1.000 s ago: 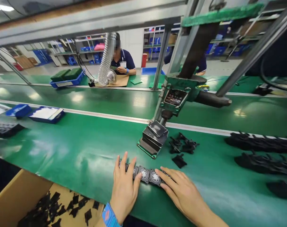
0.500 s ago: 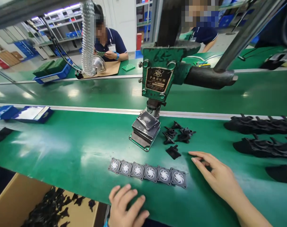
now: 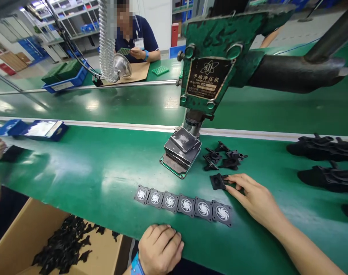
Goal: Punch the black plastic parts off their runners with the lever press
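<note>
Pinching, with our right hand [image 3: 255, 200], one black stemmed square part [image 3: 216, 182] — likely light, stiff plastic, best held by its stem — just beyond the fan-patterned plates [image 3: 178, 204]. Our left hand [image 3: 161, 248]: curled closed.

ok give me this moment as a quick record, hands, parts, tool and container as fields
left hand: hand loosely curled at the bench's near edge, below the row
right hand: hand pinching a black part between thumb and fingers
row: six dark square plates with white swirls, in a slanting line
loose parts: black cluster beyond the right hand
tool: green press above the bench
container: cardboard box at lower left, black pieces inside
</note>
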{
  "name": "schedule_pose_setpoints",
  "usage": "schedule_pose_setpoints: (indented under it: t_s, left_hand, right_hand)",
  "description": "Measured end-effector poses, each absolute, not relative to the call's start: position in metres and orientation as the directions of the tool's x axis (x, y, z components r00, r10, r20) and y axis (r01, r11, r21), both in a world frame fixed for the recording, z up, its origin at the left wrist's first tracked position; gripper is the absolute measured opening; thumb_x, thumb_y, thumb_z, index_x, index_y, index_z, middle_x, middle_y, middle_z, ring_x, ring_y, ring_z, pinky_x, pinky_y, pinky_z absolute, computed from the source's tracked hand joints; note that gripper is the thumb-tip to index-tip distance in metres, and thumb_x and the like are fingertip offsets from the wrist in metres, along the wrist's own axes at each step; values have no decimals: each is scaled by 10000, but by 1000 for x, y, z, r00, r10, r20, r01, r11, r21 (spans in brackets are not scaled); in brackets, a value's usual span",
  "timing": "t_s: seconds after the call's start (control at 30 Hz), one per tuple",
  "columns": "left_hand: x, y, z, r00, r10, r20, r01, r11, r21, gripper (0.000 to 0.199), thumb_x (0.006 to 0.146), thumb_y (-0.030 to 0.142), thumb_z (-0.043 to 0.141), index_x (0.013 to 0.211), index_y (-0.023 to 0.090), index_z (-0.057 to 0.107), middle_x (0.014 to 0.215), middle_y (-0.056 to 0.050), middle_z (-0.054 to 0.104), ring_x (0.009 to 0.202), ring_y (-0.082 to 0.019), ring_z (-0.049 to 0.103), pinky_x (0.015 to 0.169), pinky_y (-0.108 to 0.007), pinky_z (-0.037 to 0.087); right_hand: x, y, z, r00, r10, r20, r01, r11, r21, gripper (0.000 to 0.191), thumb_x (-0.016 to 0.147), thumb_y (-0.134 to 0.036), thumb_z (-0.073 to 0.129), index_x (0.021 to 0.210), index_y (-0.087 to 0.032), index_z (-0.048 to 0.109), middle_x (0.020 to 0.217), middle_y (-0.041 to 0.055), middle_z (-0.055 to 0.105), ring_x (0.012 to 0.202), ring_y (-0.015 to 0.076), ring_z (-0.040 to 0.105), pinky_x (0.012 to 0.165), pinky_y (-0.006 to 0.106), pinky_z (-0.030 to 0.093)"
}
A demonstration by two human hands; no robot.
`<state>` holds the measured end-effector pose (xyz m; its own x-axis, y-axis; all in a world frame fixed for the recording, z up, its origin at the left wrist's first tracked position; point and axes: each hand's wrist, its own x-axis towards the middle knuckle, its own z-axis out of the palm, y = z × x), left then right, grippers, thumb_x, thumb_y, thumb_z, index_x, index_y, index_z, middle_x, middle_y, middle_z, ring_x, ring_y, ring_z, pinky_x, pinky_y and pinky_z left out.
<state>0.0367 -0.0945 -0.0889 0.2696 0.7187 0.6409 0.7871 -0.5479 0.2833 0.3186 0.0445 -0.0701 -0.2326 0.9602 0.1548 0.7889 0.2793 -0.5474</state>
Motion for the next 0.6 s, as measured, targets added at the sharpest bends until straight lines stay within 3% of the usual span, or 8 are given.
schedule_pose_setpoints:
  t_s: [0.1, 0.23, 0.37, 0.47, 0.6]
  left_hand:
    - [35, -96, -89, 276, 731, 624, 783, -548, 295, 96, 867, 174, 596, 911, 198, 678, 775, -5, 727, 706, -147, 679, 659, -278, 497]
    - [35, -96, -81, 278, 673, 685, 741, -604, 293, 61, 874, 219, 629, 890, 221, 687, 729, 27, 728, 717, -132, 677, 777, -288, 511]
    - [45, -75, -60, 316, 614, 723, 738, -639, 220, 138, 891, 342, 680, 1008, 273, 703, 895, 36, 764, 931, -143, 685, 974, -291, 440]
    - [57, -45, -44, 477, 642, 600, 727, -672, 142, 379, 890, 470, 662, 1223, 293, 625, 1161, -12, 719, 1172, -208, 609, 1046, -346, 387]
    - [74, -11, -30, 655, 673, 345, 680, -724, 121, 720, 842, 578, 653, 1427, 216, 440, 1331, -91, 614, 1284, -273, 523, 1049, -404, 386]
  right_hand:
    - [331, 28, -57, -162, 978, 132, 780, 209, -589, 575, 851, -742, 433, 938, -242, 703, 815, 51, 687, 505, 115, 579, 497, 260, 480]
    - [346, -1, -51, -17, 959, 283, 866, 155, -474, 584, 808, -790, 472, 854, -261, 716, 711, 52, 670, 493, 132, 583, 498, 277, 499]
    - [347, -24, -56, -112, 935, 337, 859, 262, -440, 497, 873, -681, 494, 867, -234, 712, 763, 42, 696, 599, 154, 642, 598, 287, 541]
    - [347, -32, -60, -127, 948, 292, 821, 266, -506, 449, 899, -621, 498, 933, -228, 713, 829, 33, 698, 606, 130, 628, 523, 247, 514]
    - [352, -38, -61, -93, 974, 204, 799, 196, -569, 398, 914, -571, 514, 1024, -248, 720, 910, 41, 689, 624, 112, 610, 496, 205, 500]
